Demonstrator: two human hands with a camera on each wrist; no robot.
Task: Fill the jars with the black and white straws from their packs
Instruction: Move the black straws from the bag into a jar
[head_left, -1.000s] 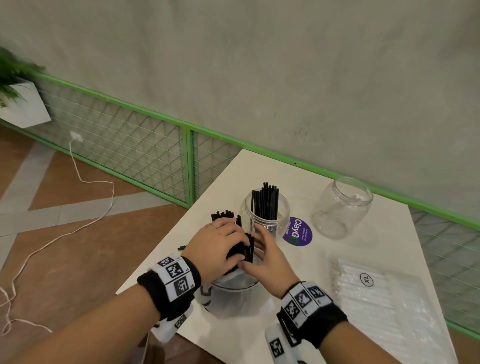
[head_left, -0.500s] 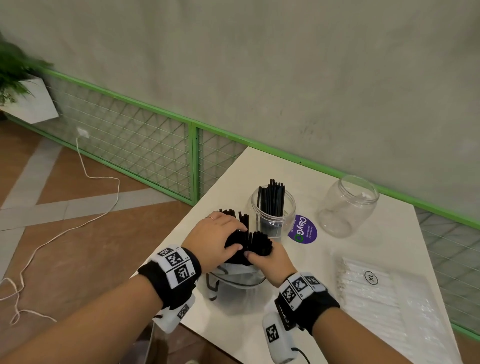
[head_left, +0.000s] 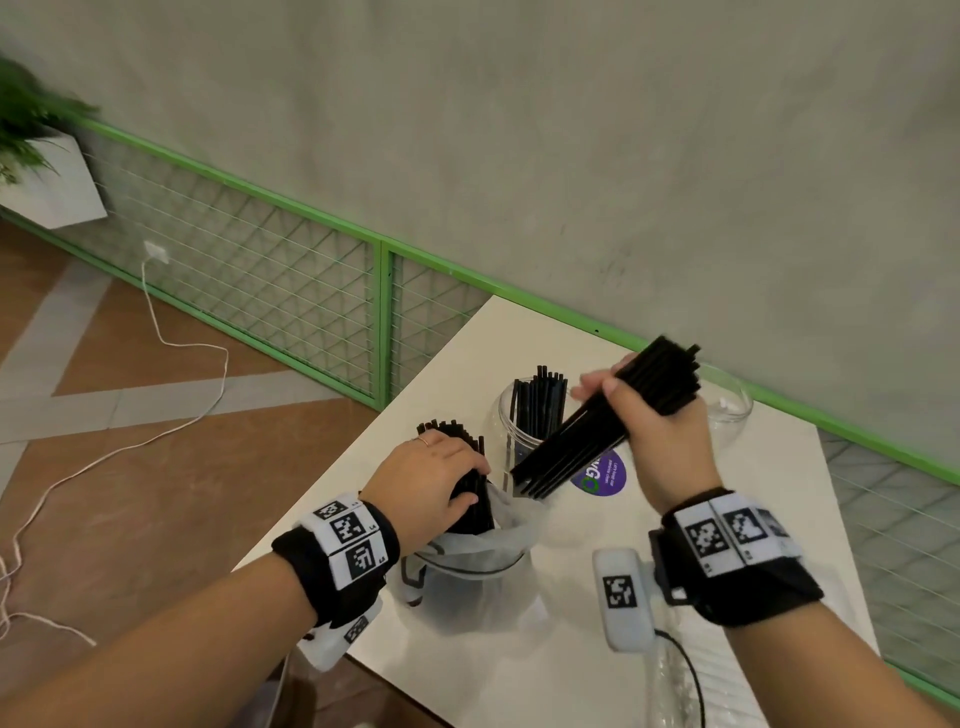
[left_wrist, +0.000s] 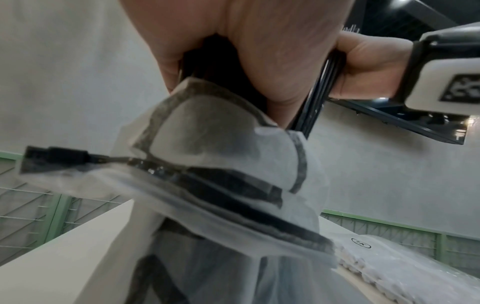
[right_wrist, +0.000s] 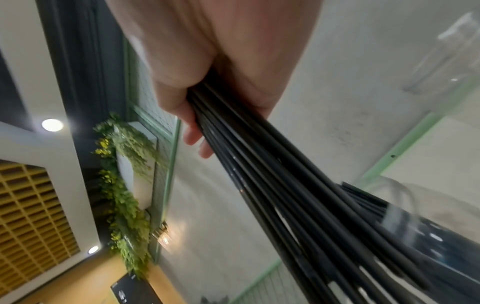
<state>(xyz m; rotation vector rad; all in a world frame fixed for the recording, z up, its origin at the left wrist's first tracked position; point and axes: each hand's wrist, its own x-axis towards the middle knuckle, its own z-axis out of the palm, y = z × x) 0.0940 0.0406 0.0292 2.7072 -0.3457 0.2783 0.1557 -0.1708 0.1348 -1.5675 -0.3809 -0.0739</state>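
Note:
My right hand (head_left: 631, 402) grips a bundle of black straws (head_left: 587, 436), held tilted in the air with its lower end just above the pack. In the right wrist view the bundle (right_wrist: 285, 195) slants down beside the jar of black straws (right_wrist: 415, 226). That clear jar (head_left: 519, 421) stands upright behind the pack, part filled. My left hand (head_left: 447, 483) grips the remaining black straws (head_left: 475, 499) sticking out of the clear plastic pack (head_left: 467, 566). An empty jar (head_left: 732, 405) is half hidden behind my right hand. The white straw pack (left_wrist: 389, 261) lies flat to the right.
A purple round sticker (head_left: 605, 475) lies on the white table (head_left: 452, 374) between the jars. The table's near edge and left edge drop to a tiled floor. A green mesh fence (head_left: 291, 291) and grey wall run close behind the table.
My right hand has pulled a bundle of black straws out of the pack and lifted it up and to the right. My left hand has stayed on the pack's straws.

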